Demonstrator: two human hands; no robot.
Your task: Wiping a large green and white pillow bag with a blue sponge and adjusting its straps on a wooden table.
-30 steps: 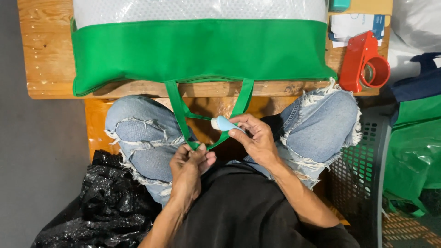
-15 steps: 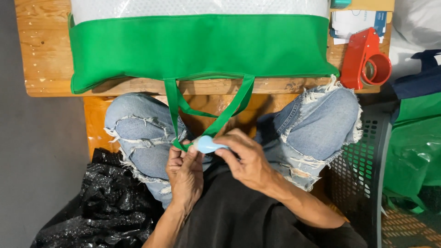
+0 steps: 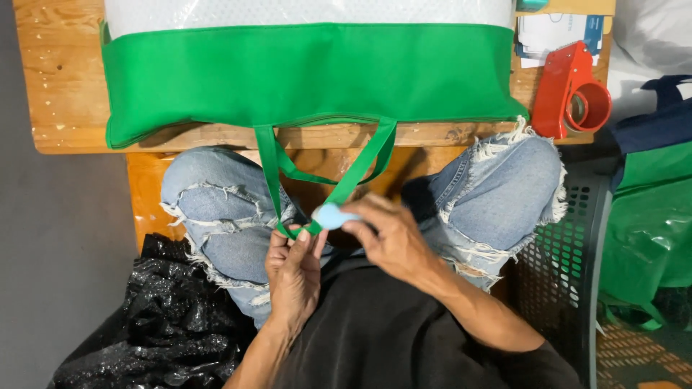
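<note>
A green and white fabric bag [image 3: 310, 72] lies flat on a wooden table [image 3: 65, 94], its green handle loop [image 3: 328, 180] hanging over the near edge above my lap. My left hand [image 3: 294, 277] pinches the bottom of the handle loop between its fingers. My right hand [image 3: 386, 241] holds a small light blue object [image 3: 330, 215] pressed against the handle just above the left hand's fingers. What the blue object is I cannot tell. My knees in torn blue jeans [image 3: 216, 209] flank both hands.
A red tape dispenser [image 3: 573, 97] stands at the table's right edge beside some papers [image 3: 555, 32]. A black plastic bag [image 3: 151, 324] lies at my left. A dark mesh basket [image 3: 569, 266] and more green bags [image 3: 649, 216] are at my right.
My right hand has moved left and down with the blue object, from apart from the left hand to right against the handle that the left hand holds.
</note>
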